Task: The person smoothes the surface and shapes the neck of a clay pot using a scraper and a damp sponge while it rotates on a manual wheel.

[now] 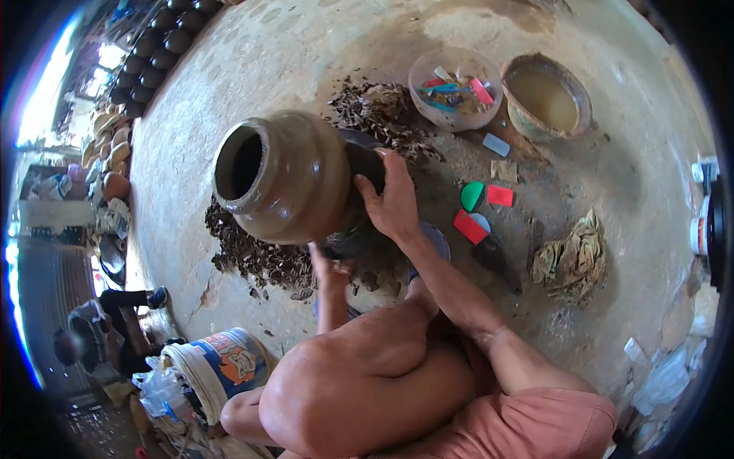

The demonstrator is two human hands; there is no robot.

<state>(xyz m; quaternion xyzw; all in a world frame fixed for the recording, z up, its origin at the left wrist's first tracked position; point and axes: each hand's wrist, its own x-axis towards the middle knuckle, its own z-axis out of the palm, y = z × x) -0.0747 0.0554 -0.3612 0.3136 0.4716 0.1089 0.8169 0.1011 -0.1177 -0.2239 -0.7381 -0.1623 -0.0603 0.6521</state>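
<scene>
A glossy wet brown clay pot (302, 172) with rounded ridges is tilted on its side, its round mouth facing left. Its dark lower end lies toward my knees; whether that dark part is the pot's own base or a stand I cannot tell. My right hand (394, 195) grips this dark end from the right, thumb and fingers spread over it. Below the pot, my left hand (330, 269) supports its underside, with the fingers partly hidden. Dark clay shavings (256, 256) lie on the floor beneath and behind the pot.
Beyond are a clear bowl (456, 115) of small tools and a basin (547, 99) of murky water. Colored scrapers (473, 196), a dark blade-shaped tool (497, 260) and a crumpled cloth (573, 260) lie right. A bucket (229, 367) stands lower left; a person (99, 329) sits farther left.
</scene>
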